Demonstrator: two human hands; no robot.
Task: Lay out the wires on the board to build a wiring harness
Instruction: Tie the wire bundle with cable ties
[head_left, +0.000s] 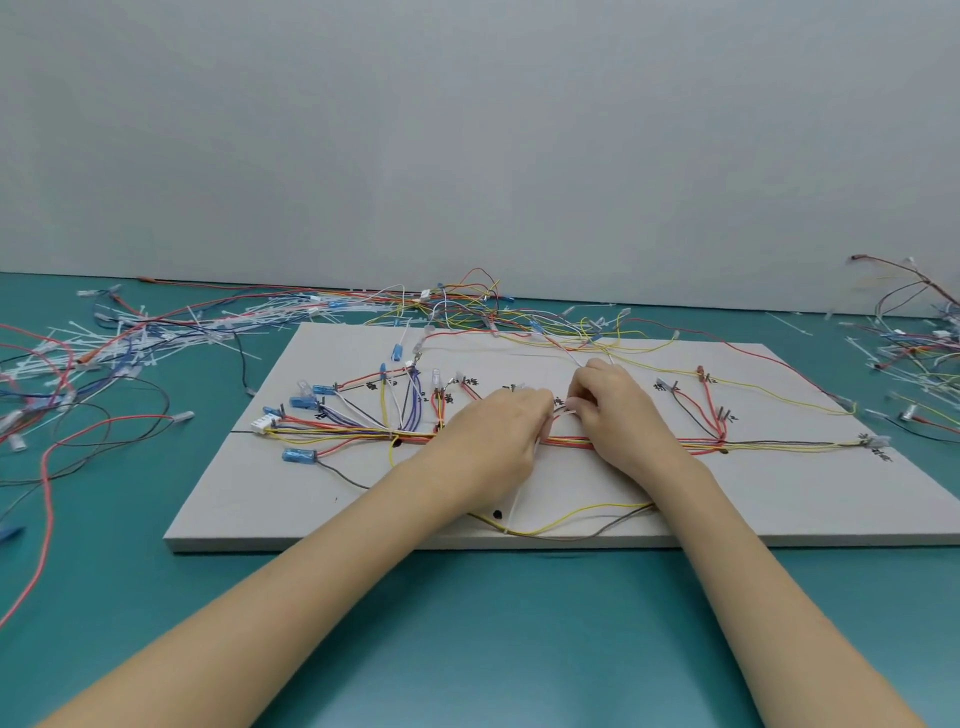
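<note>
A pale grey board (753, 499) lies on the teal table. A bundle of red, yellow, orange and black wires (566, 442) runs left to right across its middle, with branches fanning out to blue connectors (300, 455) and a white plug (262, 423) at the left. My left hand (493, 441) and my right hand (618, 415) meet over the bundle's centre. Each has its fingers curled down onto the wires, and a thin white strip (563, 412) shows between their fingertips. A loose yellow wire (576, 514) loops near the board's front edge.
Heaps of loose wires and white cable ties (156, 332) lie on the table at the back left. More spare wires (467, 304) pile up behind the board, and another tangle (919, 332) sits at the far right. A grey wall stands close behind.
</note>
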